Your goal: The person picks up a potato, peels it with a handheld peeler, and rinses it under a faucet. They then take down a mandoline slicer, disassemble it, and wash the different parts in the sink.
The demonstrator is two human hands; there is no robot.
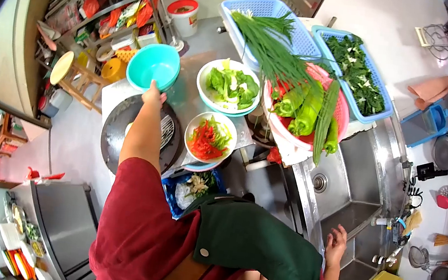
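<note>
My left hand pinches the near rim of an empty-looking teal bowl, beside a round dark board with a cleaver-like blade lying on it. My right hand hangs over the near side of the steel sink, fingers apart and holding nothing. Between them stand a white bowl of cut green leaves and a bowl of red and green pepper strips. A pink basket holds green peppers and long green gourds, farther from both hands.
Blue baskets hold long green stalks and chopped greens. A red-rimmed bucket, wooden stool and loaded shelves stand at the upper left. Pans and strainers hang at the right. A blue crate sits near my body.
</note>
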